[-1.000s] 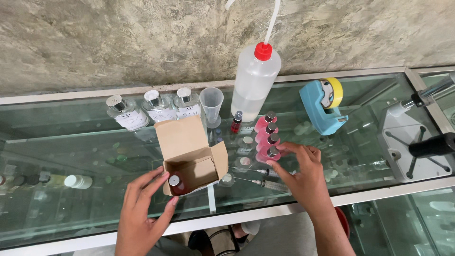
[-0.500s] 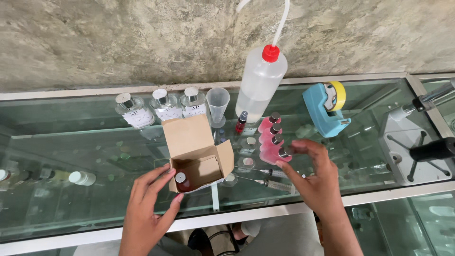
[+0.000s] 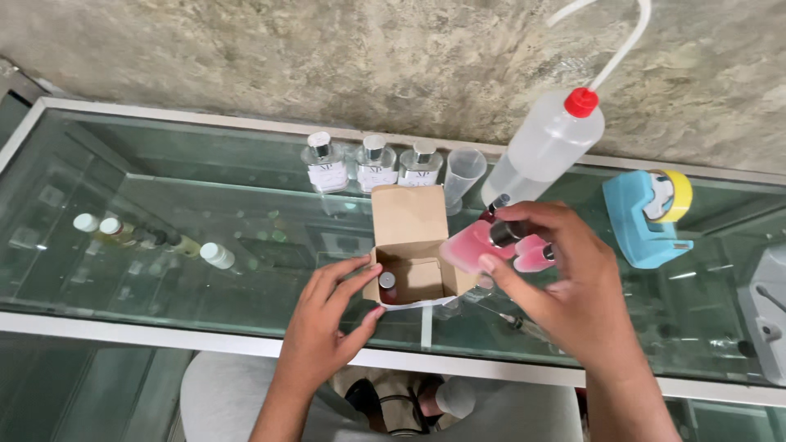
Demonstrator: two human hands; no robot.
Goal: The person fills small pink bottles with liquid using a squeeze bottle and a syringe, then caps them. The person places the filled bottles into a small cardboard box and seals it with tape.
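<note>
Left hand [image 3: 327,323] steadying open cardboard box [image 3: 413,254] with one small bottle [image 3: 387,286] inside, right hand [image 3: 565,282] holding pink bottle [image 3: 471,245] just above it, glass counter [image 3: 164,245], squeeze bottle [image 3: 544,151] behind.

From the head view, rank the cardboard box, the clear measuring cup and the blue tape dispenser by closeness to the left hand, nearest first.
1. Cardboard box: touched by the left hand, at its right.
2. Clear measuring cup: farther back, near the wall.
3. Blue tape dispenser: far right, beyond the right hand.

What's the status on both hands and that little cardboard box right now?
Left hand steadies open cardboard box. Right hand holds pink bottle beside box opening. One small vial inside already. Path clear.
</note>
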